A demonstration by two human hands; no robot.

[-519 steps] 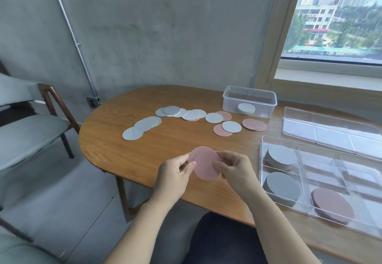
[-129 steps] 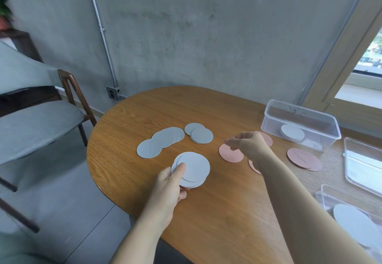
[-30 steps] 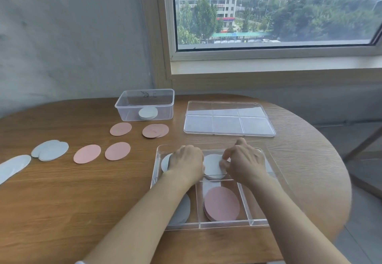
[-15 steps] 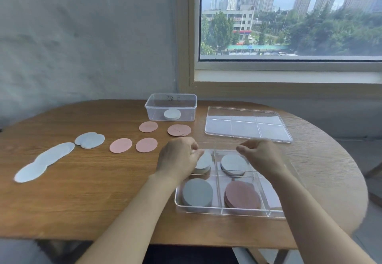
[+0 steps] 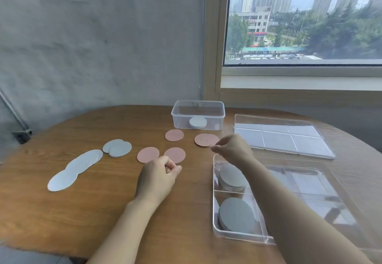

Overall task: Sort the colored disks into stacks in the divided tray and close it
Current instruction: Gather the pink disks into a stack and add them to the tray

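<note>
Okay, left hand (image 5: 158,178) sits on the table (image 5: 72,218) with fingers curled into a loose fist, nothing seen in it, knuckles just at the near edge of one pink disk (image 5: 174,154). A second pink disk (image 5: 148,154) lies just beside that one, and a third pink disk (image 5: 174,135) is farther back. Right hand (image 5: 233,150) has thumb and forefinger pinched together right at the near edge of the overlapping pink pair (image 5: 206,139); cannot tell if it actually has a disk. Divided tray (image 5: 214,193) is open at right, with a grey stack (image 5: 230,178) in its far left compartment and another grey stack (image 5: 235,215) in the near left one. The right forearm crosses over the tray and hides the middle compartments (right side is mostly glare). Lid (image 5: 283,137) lies flat behind the tray, apart from it. Clear tub (image 5: 198,111) stands at the back with a white stack (image 5: 198,122) inside. Left of the pinks are a pale disk cluster (image 5: 117,148) and a fanned pale row (image 5: 76,168). Window (image 5: 303,19) is behind.
</note>
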